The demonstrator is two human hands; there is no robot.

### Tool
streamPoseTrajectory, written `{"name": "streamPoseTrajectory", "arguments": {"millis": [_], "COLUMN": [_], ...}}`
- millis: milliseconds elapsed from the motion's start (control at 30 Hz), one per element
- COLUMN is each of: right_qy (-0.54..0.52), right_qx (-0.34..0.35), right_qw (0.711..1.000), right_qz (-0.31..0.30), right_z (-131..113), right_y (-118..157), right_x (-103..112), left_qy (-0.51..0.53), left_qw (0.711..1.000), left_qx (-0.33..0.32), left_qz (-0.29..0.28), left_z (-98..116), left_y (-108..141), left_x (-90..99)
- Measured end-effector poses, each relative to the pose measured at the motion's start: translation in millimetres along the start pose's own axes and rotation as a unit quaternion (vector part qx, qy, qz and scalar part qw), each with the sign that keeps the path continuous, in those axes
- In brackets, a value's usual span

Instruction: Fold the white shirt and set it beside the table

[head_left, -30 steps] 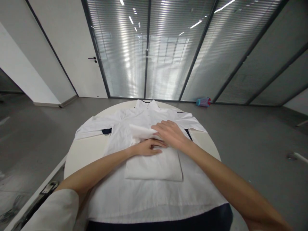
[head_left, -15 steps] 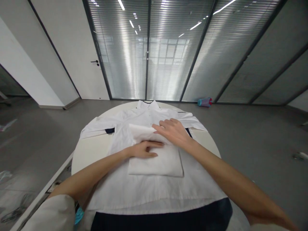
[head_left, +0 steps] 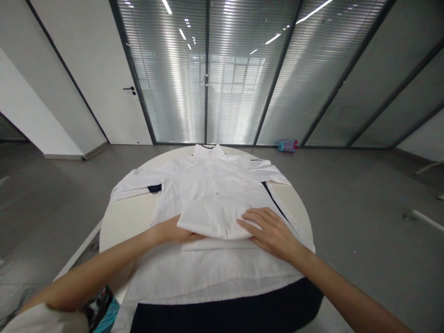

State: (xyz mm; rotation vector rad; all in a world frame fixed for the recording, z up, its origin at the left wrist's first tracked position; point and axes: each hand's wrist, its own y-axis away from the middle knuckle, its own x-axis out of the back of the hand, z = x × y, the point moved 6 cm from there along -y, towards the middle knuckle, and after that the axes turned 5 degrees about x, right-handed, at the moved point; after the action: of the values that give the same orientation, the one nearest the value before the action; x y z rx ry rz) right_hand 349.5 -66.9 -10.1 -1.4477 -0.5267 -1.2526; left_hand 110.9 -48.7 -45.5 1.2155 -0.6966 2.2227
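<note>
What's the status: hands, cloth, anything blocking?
Left hand beneath folded white cloth's edge; right hand at its right end. Cloth on spread shirt, partly hiding left hand.

Left arm (head_left: 104, 266) is slanting in from lower left; left hand (head_left: 176, 232), partly hidden, is lying near centre. Right hand (head_left: 270, 232), back uppermost, is pointing leftward.

L hand (head_left: 173, 232) is partly roofed by the flap of the folded white cloth (head_left: 215, 223), so no straight drop onto it there. R hand (head_left: 272, 231) covers the flap's R end; betw. the two, flap top is open from above. L forearm (head_left: 107, 259) & R forearm (head_left: 340, 282) bar low side entry at the near half; betw. them, the shirt (head_left: 204, 173) hem is reachable. Bare tabletop (head_left: 121, 224) L, betw. sleeve & forearm; narrower strip on R. Floor bin (head_left: 287, 146) well apart, beyond far edge.
</note>
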Motion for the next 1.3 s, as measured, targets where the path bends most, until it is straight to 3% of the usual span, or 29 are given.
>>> {"name": "streamPoseTrajectory", "arguments": {"millis": [67, 100, 133, 233, 300, 433, 633, 800, 933, 1000, 1100, 1200, 1300], "right_qy": [-0.047, -0.077, -0.111, -0.193, -0.207, -0.112, -0.024, -0.056, -0.121, -0.147, -0.137, -0.119, -0.119], "right_qx": [-0.024, -0.042, -0.065, -0.147, -0.155, -0.07, -0.024, -0.013, -0.107, -0.143, -0.144, -0.154, -0.162], "right_qw": [0.998, 0.995, 0.989, 0.962, 0.958, 0.987, 0.999, 0.998, 0.984, 0.977, 0.979, 0.975, 0.973], "right_qz": [0.037, 0.055, 0.074, 0.123, 0.127, 0.096, 0.02, -0.002, 0.072, 0.052, -0.043, -0.11, -0.117], "right_z": [12.1, 18.3, 24.8, 43.3, 47.4, 34.6, 18.7, 22.6, 25.4, 17.5, 0.8, -3.3, -0.3], "right_y": [12.2, 17.4, 21.8, 30.8, 30.5, 25.1, 33.9, 33.1, 6.5, -14.6, -39.7, -41.3, -32.1], "right_x": [-8.9, -15.3, -22.3, -40.5, -46.3, -42.4, -47.7, -33.1, -2.3, -3.9, -31.2, -64.9, -80.4], "left_qy": [0.016, 0.029, 0.043, 0.08, 0.092, 0.063, -0.07, -0.058, -0.082, -0.114, -0.175, -0.226, -0.229], "left_qw": [0.999, 0.998, 0.998, 0.976, 0.965, 0.981, 0.983, 0.988, 0.985, 0.989, 0.982, 0.971, 0.97], "left_qx": [-0.007, 0.012, 0.044, 0.123, 0.13, 0.101, 0.052, 0.037, 0.048, 0.006, -0.072, -0.083, -0.077], "left_qz": [-0.052, -0.051, -0.016, 0.16, 0.211, 0.152, 0.163, 0.139, 0.146, 0.097, 0.014, 0.012, 0.025], "left_z": [2.1, -1.6, -8.7, -32.3, -39.7, -34.8, -31.6, -25.1, 19.0, 47.6, 66.7, 51.3, 35.8], "left_y": [20.8, 30.3, 38.3, 55.4, 56.0, 39.7, 35.1, 39.9, 39.3, 32.9, 23.6, 20.1, 22.8], "left_x": [0.5, 1.8, 5.5, 17.1, 14.8, -3.9, -10.6, 20.4, 55.5, 47.1, 4.8, -34.6, -48.0]}}
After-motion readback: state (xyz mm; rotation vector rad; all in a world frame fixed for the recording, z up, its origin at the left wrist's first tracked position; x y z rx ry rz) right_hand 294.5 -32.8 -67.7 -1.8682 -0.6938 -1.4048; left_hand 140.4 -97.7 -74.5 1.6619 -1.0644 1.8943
